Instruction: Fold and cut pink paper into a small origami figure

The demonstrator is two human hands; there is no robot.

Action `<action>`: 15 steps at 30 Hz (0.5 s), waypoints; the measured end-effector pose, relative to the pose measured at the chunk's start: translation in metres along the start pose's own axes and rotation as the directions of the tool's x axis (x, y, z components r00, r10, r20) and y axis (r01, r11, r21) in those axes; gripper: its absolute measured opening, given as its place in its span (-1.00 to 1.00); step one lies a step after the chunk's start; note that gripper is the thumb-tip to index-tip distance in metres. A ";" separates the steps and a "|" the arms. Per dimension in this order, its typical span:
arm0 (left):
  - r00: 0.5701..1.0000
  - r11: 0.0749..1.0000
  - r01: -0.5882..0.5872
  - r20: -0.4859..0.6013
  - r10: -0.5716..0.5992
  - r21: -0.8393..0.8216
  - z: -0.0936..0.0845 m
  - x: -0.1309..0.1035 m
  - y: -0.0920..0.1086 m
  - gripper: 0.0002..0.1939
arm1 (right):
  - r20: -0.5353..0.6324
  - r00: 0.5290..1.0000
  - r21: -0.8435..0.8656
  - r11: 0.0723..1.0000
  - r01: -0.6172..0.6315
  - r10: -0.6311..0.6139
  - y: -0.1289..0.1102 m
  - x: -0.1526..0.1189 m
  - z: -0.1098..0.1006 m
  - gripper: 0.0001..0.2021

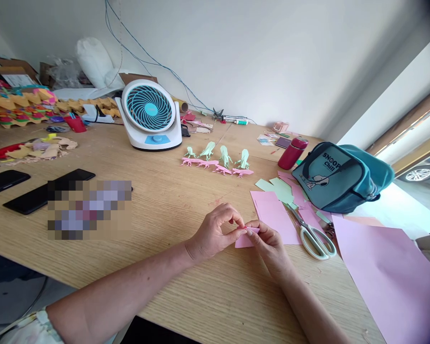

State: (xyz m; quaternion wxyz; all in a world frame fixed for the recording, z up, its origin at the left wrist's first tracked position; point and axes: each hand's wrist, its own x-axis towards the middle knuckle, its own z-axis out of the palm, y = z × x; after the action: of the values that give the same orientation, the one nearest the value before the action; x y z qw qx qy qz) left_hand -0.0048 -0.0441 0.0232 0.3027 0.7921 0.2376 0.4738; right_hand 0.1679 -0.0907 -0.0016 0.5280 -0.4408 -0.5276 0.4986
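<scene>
Folded pink paper (242, 241), one piece: located at the near edge of the worktop (165, 191), held between both hands; finished shape not discernible, the fingers covering part of it.

Left hand (215, 232): thumb and forefinger brought together in a pinch on the paper's upper edge, remaining fingers curled; forearm bare, ending in a pale patterned sleeve (32, 329).

Right hand (271, 242): thumb and forefinger gripping the same paper from the opposite side, their tips close beside those of the left.

Pink sheets (268, 208), a small stack: lying flat just beyond the right hand.

Scissors (307, 228), one pair, pale handles: right of the stack, handles toward the person, blade ends by the paper scraps.

Green paper pieces (277, 190), several: beyond the stack, partly overlapping.

Large pink sheet (390, 267), one: far right, extending to the near corner.

Green figures (224, 155), four, folded, insect-like: standing in a row beyond the hands.

Pink figures (242, 172), four, of similar kind: in a row directly in front of the green.

Bag (333, 177), teal, lettered, with cartoon dog: right side, behind the scissors.

Bottle (293, 154), dark red: upright, leaning in view, left of the bag.

Fan (151, 110), white and blue: left of the figures.
</scene>
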 end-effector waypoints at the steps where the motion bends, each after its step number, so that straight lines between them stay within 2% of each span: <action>1: 1.000 1.000 0.005 0.003 -0.005 0.003 0.000 0.000 0.000 -0.90 | -0.002 1.000 -0.004 1.000 0.006 -0.006 -0.001 0.000 0.000 -0.76; 4: 1.000 1.000 0.005 0.013 -0.005 0.004 -0.001 0.000 0.000 -0.90 | -0.012 1.000 -0.015 1.000 0.014 -0.014 -0.001 0.001 -0.001 -0.75; 11: 0.995 0.997 -0.082 0.047 0.082 -0.011 -0.002 0.002 -0.003 -0.94 | -0.055 0.998 -0.022 1.000 0.013 -0.014 0.001 0.002 -0.003 -0.77; 15: 0.998 0.998 -0.061 0.034 0.061 -0.006 -0.002 0.002 -0.005 -0.97 | -0.065 0.997 -0.022 0.999 0.030 -0.032 0.001 0.001 -0.003 -0.77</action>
State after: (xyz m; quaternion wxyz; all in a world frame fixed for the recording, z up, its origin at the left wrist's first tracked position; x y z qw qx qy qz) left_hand -0.0057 -0.0388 0.0216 0.2940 0.8062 0.2070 0.4698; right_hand 0.1711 -0.0890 -0.0024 0.5482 -0.4541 -0.5218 0.4701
